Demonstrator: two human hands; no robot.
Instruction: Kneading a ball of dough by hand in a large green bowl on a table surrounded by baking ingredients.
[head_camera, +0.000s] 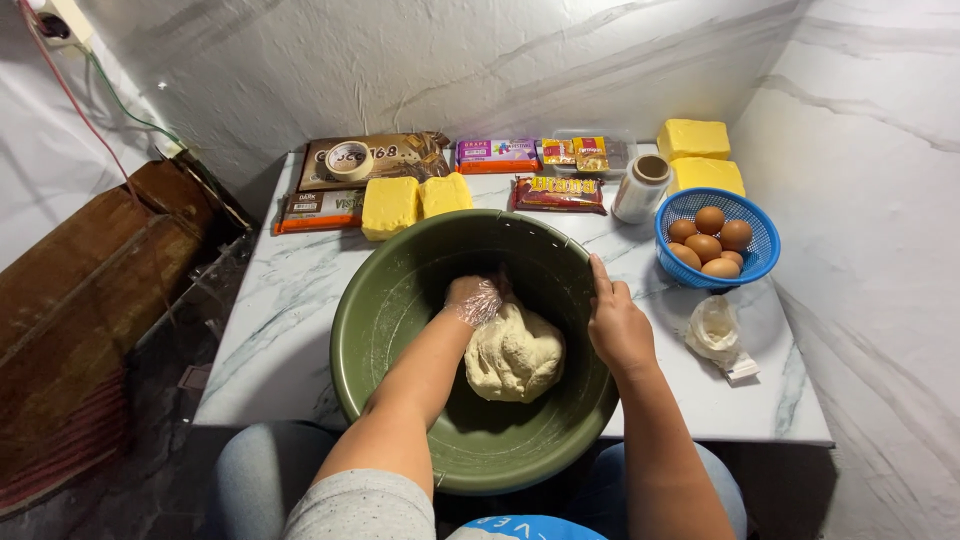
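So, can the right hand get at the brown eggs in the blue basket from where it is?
Probably yes. The right hand rests on the green bowl rim, and the marble between it and the blue basket of eggs looks free.

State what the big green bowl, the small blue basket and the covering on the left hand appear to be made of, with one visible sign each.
Big green bowl: likely plastic, matte olive, with an even moulded rim.
Small blue basket: plastic by its look, with a perforated lattice wall around brown eggs.
Left hand: seemingly a thin clear plastic glove, crinkled and glinting, pressed on the pale dough.

Marble table (290, 330) bears green bowl (380, 330), egg basket (762, 245).
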